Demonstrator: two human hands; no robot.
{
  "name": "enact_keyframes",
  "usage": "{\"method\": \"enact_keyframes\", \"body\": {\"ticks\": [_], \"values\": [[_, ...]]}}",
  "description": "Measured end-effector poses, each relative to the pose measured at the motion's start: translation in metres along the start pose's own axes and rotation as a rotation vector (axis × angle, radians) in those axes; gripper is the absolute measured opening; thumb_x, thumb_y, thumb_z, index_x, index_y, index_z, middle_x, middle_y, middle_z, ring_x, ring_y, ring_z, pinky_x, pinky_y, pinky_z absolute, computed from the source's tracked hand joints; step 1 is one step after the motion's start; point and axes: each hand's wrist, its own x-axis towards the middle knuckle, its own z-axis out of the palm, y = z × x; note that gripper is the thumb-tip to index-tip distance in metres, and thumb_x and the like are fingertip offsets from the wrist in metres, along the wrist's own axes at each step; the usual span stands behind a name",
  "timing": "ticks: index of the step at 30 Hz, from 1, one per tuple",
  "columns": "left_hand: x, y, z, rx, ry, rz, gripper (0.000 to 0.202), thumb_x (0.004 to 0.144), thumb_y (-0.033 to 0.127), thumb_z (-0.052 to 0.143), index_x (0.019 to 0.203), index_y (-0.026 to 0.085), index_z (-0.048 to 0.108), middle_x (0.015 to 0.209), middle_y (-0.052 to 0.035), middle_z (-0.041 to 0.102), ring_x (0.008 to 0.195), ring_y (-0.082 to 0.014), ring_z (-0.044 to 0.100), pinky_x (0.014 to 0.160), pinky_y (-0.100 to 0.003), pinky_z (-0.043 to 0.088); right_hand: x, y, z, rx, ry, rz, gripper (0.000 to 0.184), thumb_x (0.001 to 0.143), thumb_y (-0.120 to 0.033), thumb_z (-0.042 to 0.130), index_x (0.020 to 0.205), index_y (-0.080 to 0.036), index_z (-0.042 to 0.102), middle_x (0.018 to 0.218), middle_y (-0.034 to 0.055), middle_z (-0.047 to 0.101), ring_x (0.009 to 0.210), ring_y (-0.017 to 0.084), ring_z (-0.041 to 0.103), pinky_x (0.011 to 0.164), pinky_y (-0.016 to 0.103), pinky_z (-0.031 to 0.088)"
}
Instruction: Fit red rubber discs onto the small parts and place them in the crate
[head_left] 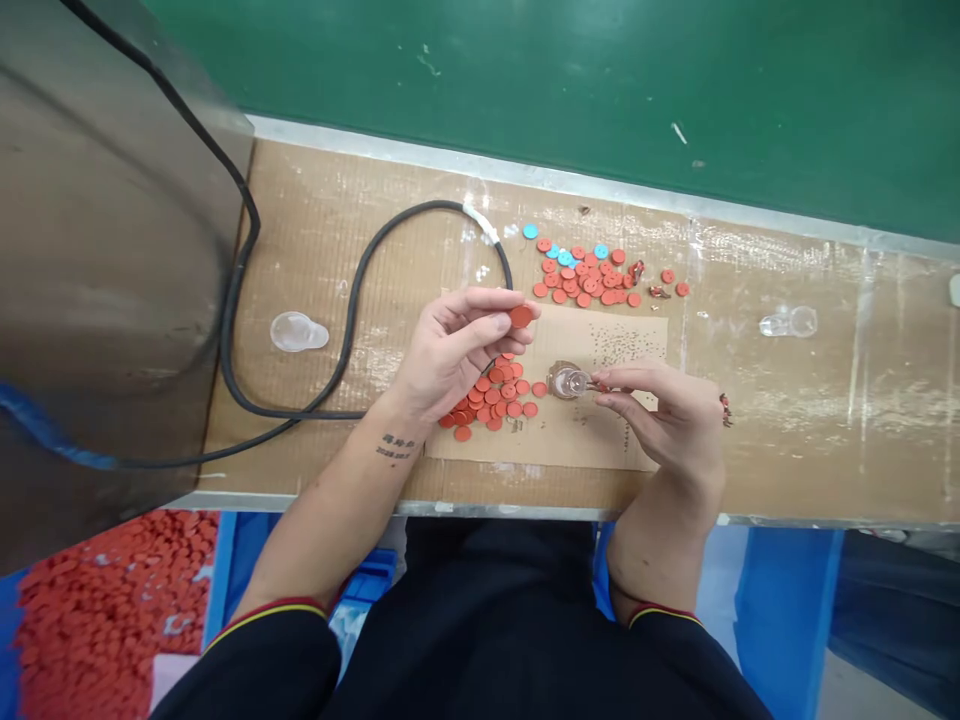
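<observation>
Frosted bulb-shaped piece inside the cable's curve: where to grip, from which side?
Frosted piece: probably pinch its narrow neck from above. The neck is slimmer than the rounded body, and the black cable curving around would likely hamper low sideways approaches.

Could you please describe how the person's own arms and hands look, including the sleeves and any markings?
The left sleeve and right sleeve are short and very dark, edged with thin red and yellow stripes. The left forearm carries a dark marking, apparently a tattoo, in small lines of characters. The left hand and right hand wear no gloves.
</observation>
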Motion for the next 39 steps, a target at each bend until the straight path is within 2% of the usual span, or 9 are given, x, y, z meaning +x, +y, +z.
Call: {"method": "enact_keyframes", "body": {"ticks": [4,10,14,18,25,28,32,36,39], "values": [[0.000,-0.001,-0.001,0.016,-0.009,0.008,0.021,0.072,0.030,0.098,0.083,0.022,0.082,0.084,0.0003,0.081,0.071,-0.0102,0.075,0.069,-0.017,0.066,0.002,-0.002,0.000,-0.008,-0.014,0.011,0.014,0.096,-0.020,0.078,0.104,-0.032,0.078,0.094,-0.0002,0.084,0.080,0.021,0.081,0.072,0.035,0.067],[0.003,-0.003,-0.006,0.070,0.003,0.028,0.024,0.071,0.031,0.098,0.083,0.022,0.079,0.085,-0.0002,0.079,0.075,-0.0157,0.077,0.069,-0.026,0.069,0.002,-0.002,0.002,-0.028,0.010,0.024,0.008,0.094,-0.024,0.081,0.098,-0.030,0.079,0.089,0.0008,0.084,0.079,0.023,0.081,0.070,0.039,0.067],[0.005,-0.006,-0.011,0.064,0.082,0.034,0.024,0.079,0.031,0.094,0.089,0.020,0.075,0.084,-0.0008,0.075,0.077,-0.0161,0.077,0.068,-0.025,0.067,0.001,-0.001,0.002,-0.042,0.004,0.047,0.005,0.093,-0.025,0.082,0.095,-0.029,0.080,0.088,0.0020,0.084,0.079,0.024,0.081,0.070,0.039,0.067],[0.007,-0.011,-0.016,0.063,0.178,0.050,0.024,0.083,0.031,0.091,0.096,0.021,0.074,0.087,0.0000,0.075,0.080,-0.0153,0.077,0.068,-0.024,0.066,0.002,-0.002,0.002,-0.045,0.001,0.016,0.012,0.092,-0.020,0.083,0.099,-0.029,0.080,0.089,0.0014,0.084,0.080,0.023,0.080,0.070,0.038,0.065],[0.012,-0.014,-0.017,0.104,0.255,0.088,0.011,0.088,0.017,0.083,0.091,0.019,0.073,0.085,0.0012,0.072,0.081,-0.0145,0.078,0.070,-0.023,0.066,0.004,-0.002,0.002,-0.091,-0.008,0.030,0.004,0.094,-0.027,0.082,0.093,-0.030,0.079,0.086,0.0008,0.083,0.076,0.023,0.080,0.066,0.038,0.066],[0.011,-0.013,-0.017,0.129,0.236,0.116,0.016,0.083,0.018,0.088,0.090,0.020,0.073,0.086,0.0026,0.073,0.079,-0.0130,0.077,0.068,-0.022,0.065,0.005,-0.002,0.002,-0.099,-0.024,0.066,0.004,0.095,-0.031,0.080,0.092,-0.031,0.079,0.086,0.0010,0.083,0.076,0.024,0.080,0.066,0.039,0.067],[0.010,-0.013,-0.017,0.112,0.200,0.092,0.026,0.075,0.015,0.094,0.087,0.020,0.071,0.086,0.0013,0.073,0.077,-0.0136,0.075,0.066,-0.023,0.064,0.005,-0.003,0.002,-0.100,-0.026,0.048,0.005,0.094,-0.028,0.082,0.095,-0.032,0.078,0.087,-0.0002,0.083,0.077,0.023,0.080,0.067,0.039,0.067],[0.012,-0.018,-0.019,0.098,0.232,0.060,0.025,0.076,0.011,0.091,0.085,0.018,0.069,0.085,-0.0003,0.073,0.079,-0.0158,0.076,0.067,-0.025,0.064,0.004,-0.004,0.003,-0.092,-0.020,0.055,0.007,0.094,-0.027,0.082,0.096,-0.033,0.078,0.086,0.0003,0.083,0.076,0.025,0.080,0.066,0.041,0.066],[0.014,-0.022,-0.021,0.086,0.202,0.062,0.024,0.076,0.010,0.089,0.085,0.018,0.068,0.085,0.0004,0.074,0.076,-0.0141,0.074,0.067,-0.024,0.064,0.003,-0.004,0.003,-0.095,-0.020,0.068,0.005,0.094,-0.029,0.082,0.096,-0.033,0.078,0.086,0.0001,0.083,0.075,0.025,0.079,0.067,0.041,0.066]]}}
